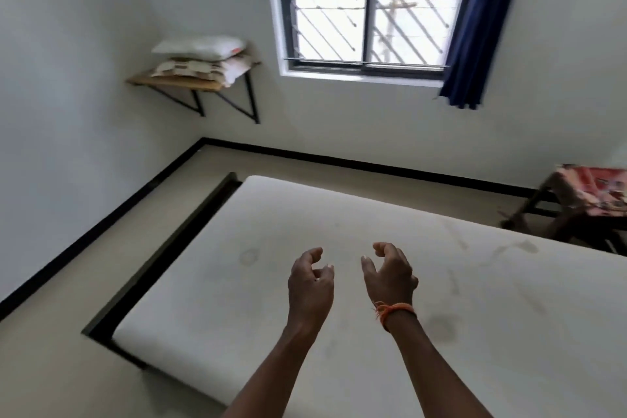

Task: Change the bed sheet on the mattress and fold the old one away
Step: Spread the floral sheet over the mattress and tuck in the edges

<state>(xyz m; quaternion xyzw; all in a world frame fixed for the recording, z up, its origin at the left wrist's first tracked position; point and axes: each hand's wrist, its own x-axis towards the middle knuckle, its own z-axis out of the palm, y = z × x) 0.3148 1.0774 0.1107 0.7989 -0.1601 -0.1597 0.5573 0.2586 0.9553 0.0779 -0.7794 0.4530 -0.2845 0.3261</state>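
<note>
Bare white mattress (pixel 339 248), without a sheet, lying on a dark bed frame (pixel 163 258) and marked by several faint stains. Above the mattress, both hands are raised side by side: left hand (pixel 310 285) and right hand (pixel 390 276), each with loosely curled fingers (pixel 381 249) holding nothing and touching nothing. An orange thread band (pixel 393 310) circles the right wrist. Beyond the mattress's far end, a wall shelf (pixel 183 83) carries stacked pillows (pixel 200 58). To the right of the mattress, a folded red patterned cloth (pixel 597 192) rests on a dark stool (pixel 556 224). On the wall behind the mattress, a barred window (pixel 369 3) with a blue curtain (pixel 481 24).
</note>
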